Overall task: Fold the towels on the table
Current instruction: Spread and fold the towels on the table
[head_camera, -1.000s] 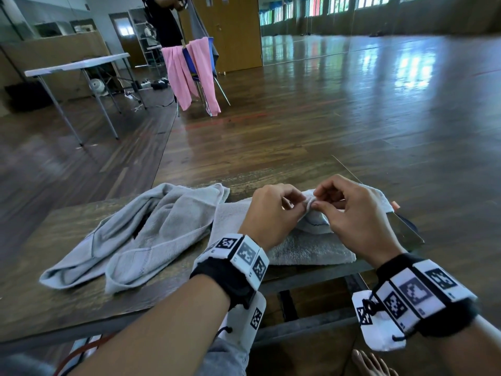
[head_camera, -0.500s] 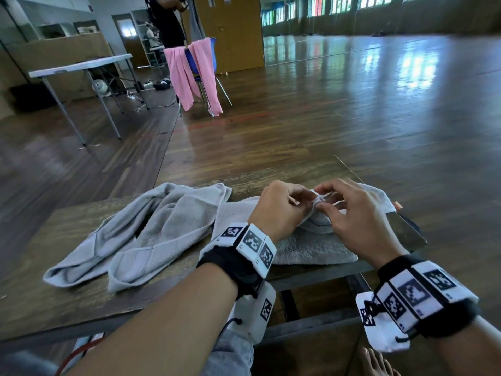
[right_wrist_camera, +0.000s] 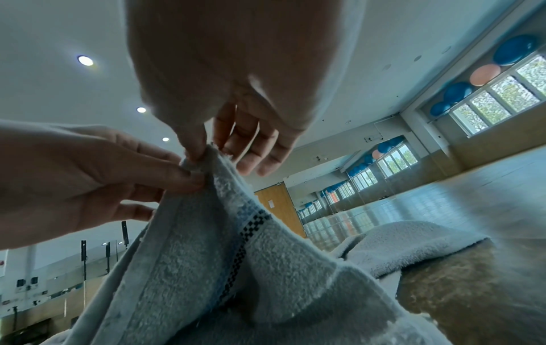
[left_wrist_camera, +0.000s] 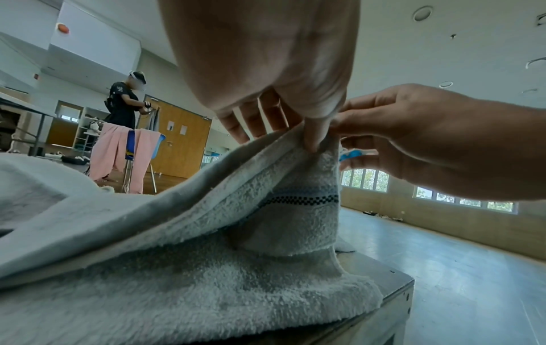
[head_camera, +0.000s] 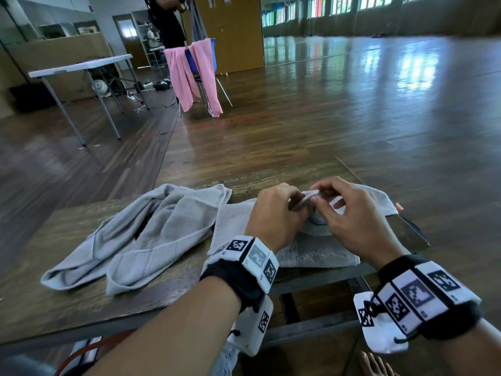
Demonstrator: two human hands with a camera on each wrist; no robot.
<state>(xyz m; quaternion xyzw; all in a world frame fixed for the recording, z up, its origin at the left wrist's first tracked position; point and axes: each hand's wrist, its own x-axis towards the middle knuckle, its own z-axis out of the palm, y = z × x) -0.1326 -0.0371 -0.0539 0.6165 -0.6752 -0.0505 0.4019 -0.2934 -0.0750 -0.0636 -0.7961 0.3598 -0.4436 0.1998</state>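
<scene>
Since a moment ago, both hands have raised the pinched corner of the white towel (head_camera: 311,253) slightly higher off the table (head_camera: 67,308). Left to right: crumpled grey towel (head_camera: 151,229), left half of the table, untouched; my left hand (head_camera: 273,215) and right hand (head_camera: 352,215), each pinching that hemmed corner. Handling: light, limp terry, likely to sag, best gripped at corners and hems.

White towel (head_camera: 311,253) far corner hidden behind hands; pinch obscured.
</scene>
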